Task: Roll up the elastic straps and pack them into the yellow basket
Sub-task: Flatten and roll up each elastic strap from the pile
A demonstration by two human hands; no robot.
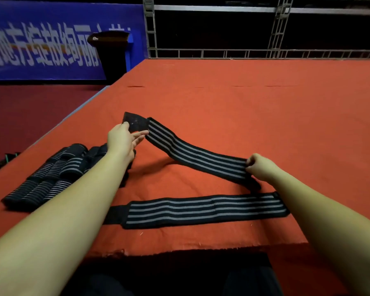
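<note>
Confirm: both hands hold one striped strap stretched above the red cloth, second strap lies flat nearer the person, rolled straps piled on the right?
Wrong side. In the head view the rolled straps are piled on the left. The rest holds: left hand and right hand hold the lifted strap; the second strap lies flat on the red cloth.

The single head-worn camera looked forward and down along both forearms, close over the red-covered worktop (222, 99), wide-angled, toward a blue banner (41, 39).
</note>
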